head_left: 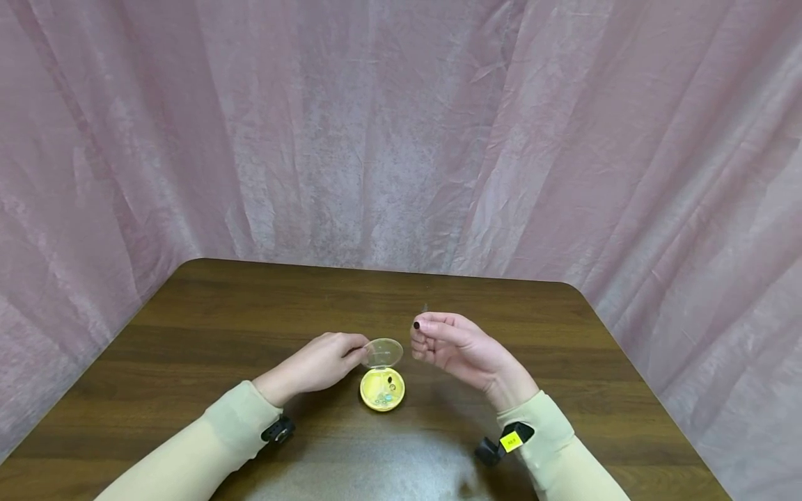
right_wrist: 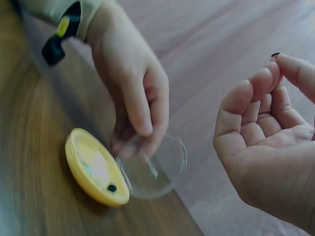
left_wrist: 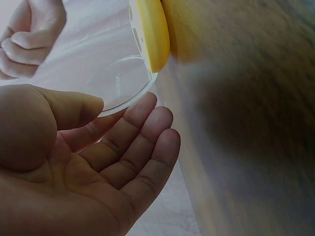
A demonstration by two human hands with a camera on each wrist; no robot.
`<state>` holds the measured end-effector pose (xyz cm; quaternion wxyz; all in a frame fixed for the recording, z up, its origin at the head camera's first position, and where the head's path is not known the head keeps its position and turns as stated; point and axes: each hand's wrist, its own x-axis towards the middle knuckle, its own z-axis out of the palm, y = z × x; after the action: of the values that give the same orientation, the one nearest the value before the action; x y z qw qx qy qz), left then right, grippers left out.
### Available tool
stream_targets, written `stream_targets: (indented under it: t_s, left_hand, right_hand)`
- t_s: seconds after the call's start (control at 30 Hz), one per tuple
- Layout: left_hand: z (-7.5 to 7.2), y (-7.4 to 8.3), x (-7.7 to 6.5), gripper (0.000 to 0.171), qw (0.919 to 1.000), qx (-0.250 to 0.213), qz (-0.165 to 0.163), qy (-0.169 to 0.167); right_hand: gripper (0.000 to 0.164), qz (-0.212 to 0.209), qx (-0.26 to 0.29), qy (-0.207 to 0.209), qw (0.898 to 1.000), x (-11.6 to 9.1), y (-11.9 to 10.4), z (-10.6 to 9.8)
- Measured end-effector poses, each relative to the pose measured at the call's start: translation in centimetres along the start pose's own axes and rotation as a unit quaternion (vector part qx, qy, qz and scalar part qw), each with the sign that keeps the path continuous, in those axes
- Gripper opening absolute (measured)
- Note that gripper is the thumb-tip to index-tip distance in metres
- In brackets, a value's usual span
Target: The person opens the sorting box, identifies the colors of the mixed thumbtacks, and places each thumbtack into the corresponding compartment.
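A small round yellow case (head_left: 372, 400) rests on the table, its clear hinged lid (head_left: 390, 353) raised. My left hand (head_left: 328, 358) pinches the edge of that lid between thumb and fingertips, the other fingers loosely extended below it in the left wrist view. Inside the case lie several tiny pieces, among them a black one (right_wrist: 112, 188) and some pale blue or clear ones. To the right of the lid, my right hand (head_left: 460, 348) is lifted and pinches a small black disc-shaped piece (right_wrist: 275, 54) between thumb and forefinger, the other fingers curled.
The dark brown wooden table (head_left: 263, 292) extends around the case, with rounded far corners. Behind it hang pink curtains (head_left: 388, 139). A black wrist strap device sits on each forearm, the right one bearing a yellow label (head_left: 510, 442).
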<state>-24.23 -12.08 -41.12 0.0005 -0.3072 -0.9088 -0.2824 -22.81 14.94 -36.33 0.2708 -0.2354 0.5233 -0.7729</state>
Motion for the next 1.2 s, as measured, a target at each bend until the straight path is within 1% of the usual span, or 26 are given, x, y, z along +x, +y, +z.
stream_targets:
  t_s: [0.2, 0.4, 0.53, 0.77, 0.83, 0.9, 0.97, 1.0, 1.03, 1.07, 1.1, 1.13, 1.17, 1.2]
  left_hand:
    - [0.1, 0.0, 0.0, 0.017, 1.0000, 0.000, 0.004, 0.005]
    - [0.1, 0.0, 0.1, 0.017, 1.0000, -0.002, 0.003, 0.003]
    - [0.1, 0.0, 0.1, 0.018, 1.0000, -0.003, -0.001, 0.001]
    - [0.1, 0.0, 0.0, 0.018, 1.0000, -0.004, -0.001, 0.001]
    - [0.2, -0.1, 0.0, 0.018, 1.0000, -0.005, -0.001, 0.001]
    - [0.2, -0.1, 0.0, 0.018, 1.0000, -0.004, -0.001, 0.002]
    - [0.2, -0.1, 0.0, 0.018, 1.0000, -0.002, -0.002, 0.002]
    - [0.2, -0.1, 0.0, 0.018, 1.0000, -0.001, -0.002, 0.003]
    - [0.2, -0.1, 0.0, 0.018, 1.0000, 0.000, -0.002, 0.003]
    - [0.2, -0.1, 0.0, 0.018, 1.0000, 0.000, -0.002, 0.004]
    - [0.2, -0.1, 0.0, 0.018, 1.0000, -0.001, -0.003, 0.004]
    - [0.2, -0.1, 0.0, 0.017, 1.0000, -0.001, -0.002, 0.004]
    - [0.2, -0.1, 0.0, 0.017, 1.0000, -0.001, -0.002, 0.004]
    - [0.2, 0.0, 0.0, 0.017, 1.0000, -0.002, -0.002, 0.003]
  right_hand:
    - [0.015, -0.021, 0.033, -0.067, 0.997, -0.3, -0.6, 1.1]
    - [0.018, -0.054, 0.043, -0.134, 0.989, -0.7, -0.8, 2.0]
    - [0.018, -0.066, 0.046, -0.159, 0.984, -0.9, -1.0, 2.4]
    - [0.016, -0.079, 0.036, -0.185, 0.979, -1.0, -1.2, 2.9]
    - [0.017, -0.078, 0.029, -0.183, 0.980, -1.0, -1.2, 2.9]
    - [0.018, -0.073, 0.002, -0.163, 0.984, -1.0, -1.2, 2.8]
    - [0.016, -0.058, -0.050, -0.122, 0.990, -1.0, -1.1, 2.6]
    - [0.014, -0.048, -0.087, -0.096, 0.990, -1.0, -1.0, 2.6]
    - [0.012, -0.035, -0.131, -0.067, 0.989, -0.9, -0.9, 2.5]
    - [0.013, -0.020, -0.181, -0.037, 0.983, -0.8, -0.7, 2.5]
    - [0.015, -0.005, -0.236, -0.011, 0.972, -0.8, -0.6, 2.5]
    - [0.017, 0.006, -0.294, 0.011, 0.956, -0.6, -0.4, 2.6]
    - [0.018, 0.013, -0.354, 0.028, 0.935, -0.5, -0.1, 2.6]
    - [0.017, 0.016, -0.419, 0.044, 0.907, -0.4, 0.1, 2.7]
